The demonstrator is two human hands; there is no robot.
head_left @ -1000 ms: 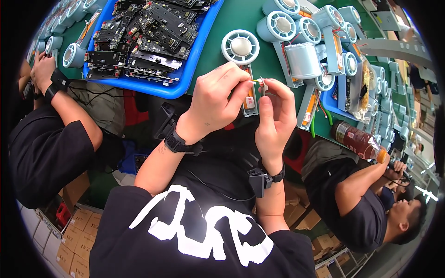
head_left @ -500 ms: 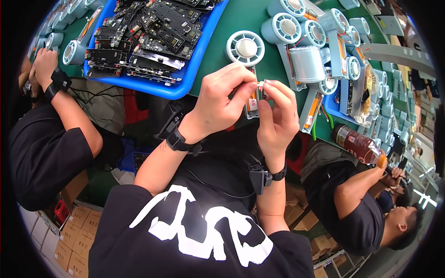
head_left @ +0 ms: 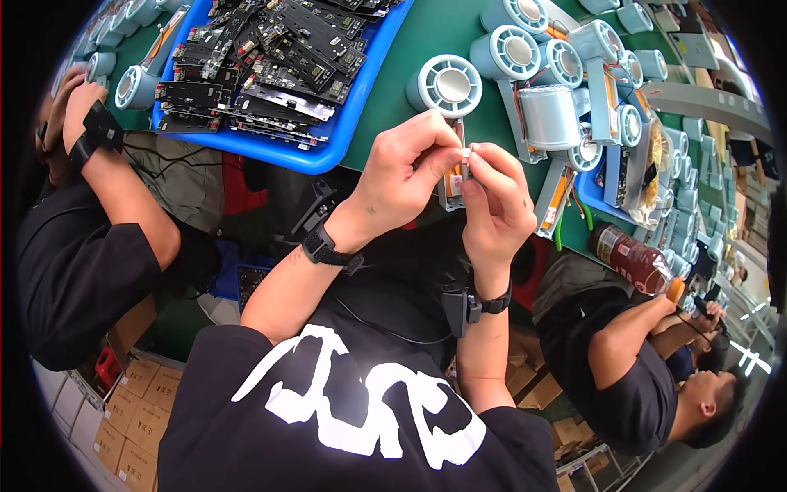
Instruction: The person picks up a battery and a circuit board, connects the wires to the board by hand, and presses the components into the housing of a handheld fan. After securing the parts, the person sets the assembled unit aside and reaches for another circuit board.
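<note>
Both hands meet above the table's near edge, fingertips pinched together around a small white connector (head_left: 466,153). My left hand (head_left: 410,176) grips it from the left between thumb and forefinger. From the right, my right hand (head_left: 502,205) closes on it with thumb and fingers; how the pieces fit together is too small to tell. Just beyond my fingers lies a pale blue round-headed unit (head_left: 445,87) with a slotted ring and silver centre. Its open handle (head_left: 453,189) runs toward me under my hands, showing an orange part inside, partly hidden.
A blue tray (head_left: 316,164) piled with black circuit boards (head_left: 270,70) stands at left. More pale blue units (head_left: 548,116) crowd the right, near green-handled pliers (head_left: 585,215) and a dark drink bottle (head_left: 631,258). People sit close on both sides, including a left co-worker's arm (head_left: 131,193).
The view has shifted slightly. My fingertips stay together, with the white connector showing more clearly between them. My right fingers have changed their pose a little.
</note>
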